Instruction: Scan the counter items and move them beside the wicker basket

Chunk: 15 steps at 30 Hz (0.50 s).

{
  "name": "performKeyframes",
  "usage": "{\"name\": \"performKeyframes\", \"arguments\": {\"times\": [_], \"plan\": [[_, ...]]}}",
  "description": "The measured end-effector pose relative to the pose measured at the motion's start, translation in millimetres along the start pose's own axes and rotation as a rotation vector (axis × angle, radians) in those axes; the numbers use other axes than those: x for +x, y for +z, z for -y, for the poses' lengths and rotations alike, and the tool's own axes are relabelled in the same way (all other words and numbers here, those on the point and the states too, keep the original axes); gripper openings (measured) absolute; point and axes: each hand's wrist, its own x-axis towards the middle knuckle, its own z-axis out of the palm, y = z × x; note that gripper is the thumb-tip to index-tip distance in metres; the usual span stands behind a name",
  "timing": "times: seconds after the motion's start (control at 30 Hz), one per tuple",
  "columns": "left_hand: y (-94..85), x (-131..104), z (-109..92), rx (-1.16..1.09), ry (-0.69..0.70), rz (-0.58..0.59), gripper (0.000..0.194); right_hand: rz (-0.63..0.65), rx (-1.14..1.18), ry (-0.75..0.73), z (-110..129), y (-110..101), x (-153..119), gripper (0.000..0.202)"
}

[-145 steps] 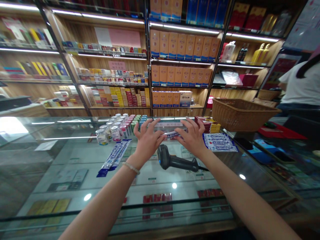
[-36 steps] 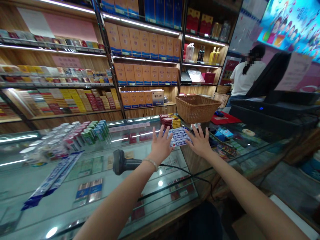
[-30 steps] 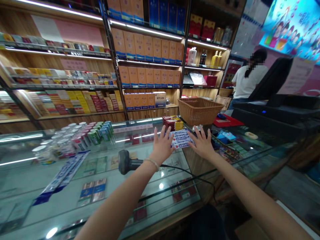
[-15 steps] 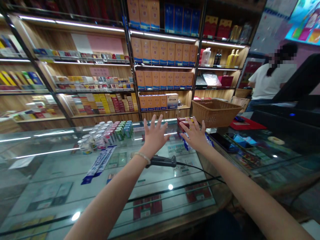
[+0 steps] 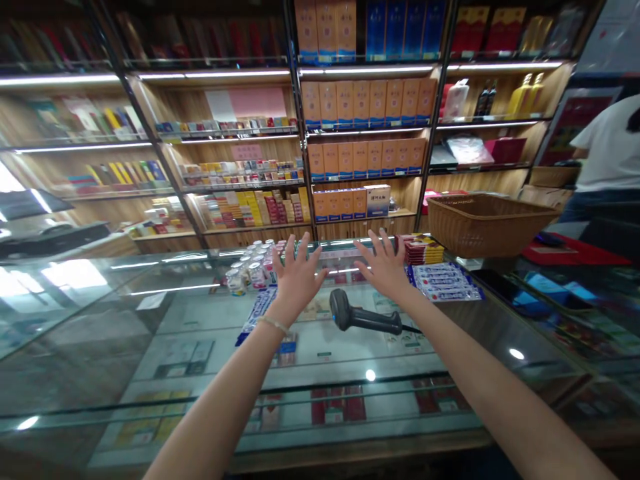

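My left hand [image 5: 296,272] is held out over the glass counter [image 5: 220,363], fingers spread and nothing in it. It partly covers a group of small cans [image 5: 257,263] and some blue-and-white packets [image 5: 257,313]. My right hand [image 5: 384,265], also empty with fingers apart, is near a stack of red and yellow packs [image 5: 423,250] and a row of blue-and-white packets [image 5: 445,281]. Between my forearms lies a black barcode scanner [image 5: 367,319] on the glass, its cable running off behind my right forearm.
A brown wicker basket [image 5: 493,230] stands at the counter's right rear, beside a red mat [image 5: 575,252]. Blue packages [image 5: 545,290] lie at right. Shelves of boxed goods [image 5: 367,160] line the back wall. A person in a white top [image 5: 613,150] is at the far right.
The view has swung left, so the shelves and basket appear farther right. My hands have moved slightly apart, staying spread. The scanner's head, hidden before, now shows.
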Motion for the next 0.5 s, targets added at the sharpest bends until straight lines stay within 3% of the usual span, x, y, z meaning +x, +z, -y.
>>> {"name": "performKeyframes", "arguments": {"times": [0.3, 0.5], "plan": [[-9.4, -38.1, 65.6, 0.077, -0.102, -0.015, 0.047, -0.016, 0.084, -0.051, 44.4, -2.8, 1.6, 0.047], [-5.6, -59.1, 92.5, 0.079, -0.17, 0.01, 0.044, 0.004, 0.08, -0.06, 57.7, 4.8, -6.5, 0.046]]}}
